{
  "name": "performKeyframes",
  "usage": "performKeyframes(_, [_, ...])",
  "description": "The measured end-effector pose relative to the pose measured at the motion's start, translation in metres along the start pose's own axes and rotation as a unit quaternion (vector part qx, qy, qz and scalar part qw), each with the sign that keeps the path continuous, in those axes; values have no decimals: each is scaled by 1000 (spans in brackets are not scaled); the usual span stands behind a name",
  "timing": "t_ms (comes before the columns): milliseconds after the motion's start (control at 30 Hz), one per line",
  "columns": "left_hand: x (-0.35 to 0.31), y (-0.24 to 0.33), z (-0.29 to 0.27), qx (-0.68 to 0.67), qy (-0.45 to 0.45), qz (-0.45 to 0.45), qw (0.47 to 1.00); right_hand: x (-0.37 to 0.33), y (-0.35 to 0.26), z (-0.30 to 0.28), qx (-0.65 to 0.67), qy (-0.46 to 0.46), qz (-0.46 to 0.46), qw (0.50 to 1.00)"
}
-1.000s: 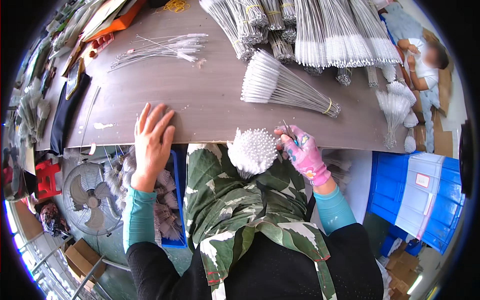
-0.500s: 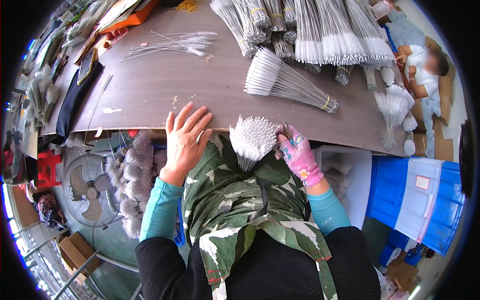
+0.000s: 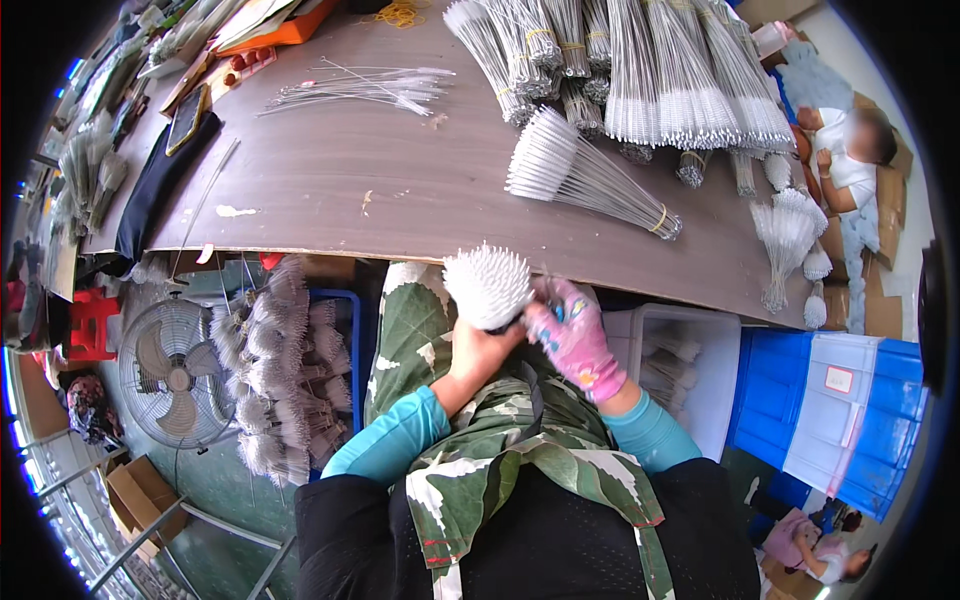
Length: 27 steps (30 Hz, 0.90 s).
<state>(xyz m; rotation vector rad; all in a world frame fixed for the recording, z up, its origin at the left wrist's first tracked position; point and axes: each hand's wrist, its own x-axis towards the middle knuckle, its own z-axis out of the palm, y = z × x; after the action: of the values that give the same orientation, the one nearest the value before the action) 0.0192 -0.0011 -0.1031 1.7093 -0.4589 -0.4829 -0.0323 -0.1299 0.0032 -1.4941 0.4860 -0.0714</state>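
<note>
A bundle of thin wire tube brushes (image 3: 488, 285) stands in front of my lap at the table's near edge, white bristle heads up. My bare left hand (image 3: 474, 360) is wrapped round it below the heads; the wire handles are mostly hidden. Close against the bundle's right side is my right hand (image 3: 582, 348) in a pink flowered glove. Its fingers are curled together, and what they hold, if anything, I cannot make out. On the table beyond lies another bundle of brushes (image 3: 590, 178), held by a yellow band near its handle ends.
Several stacked brush bundles (image 3: 675, 85) fill the table's far right. Loose brushes (image 3: 365, 88) lie at far left, near a phone (image 3: 187, 120) on dark cloth. Below are a fan (image 3: 178, 375), a blue crate (image 3: 355, 370) and a white bin (image 3: 715, 375). Another person (image 3: 850, 160) sits at right.
My left hand has left the table edge and closed round the brush bundle. The bundle stands slightly farther left, its heads drawn closer together. My right hand has shifted slightly left and nearer me.
</note>
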Motion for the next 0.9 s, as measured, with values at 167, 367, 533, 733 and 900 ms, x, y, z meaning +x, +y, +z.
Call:
performKeyframes(167, [19,-10,-1,69,-48,11,996,-13,-5,10,-44,-13,16,999])
performKeyframes(367, [24,-3,-7,356,-86,62,928,-2,-22,-12,-51,-31,-20,998])
performKeyframes(533, [21,-29,2,354,2,169,920,12,-19,-19,30,26,1,999])
performKeyframes(733, [21,-34,2,281,-23,125,951,22,-26,-8,-12,22,-12,1000])
performKeyframes(900, [22,-25,-1,270,-6,139,953,23,-32,-8,-29,-3,23,999])
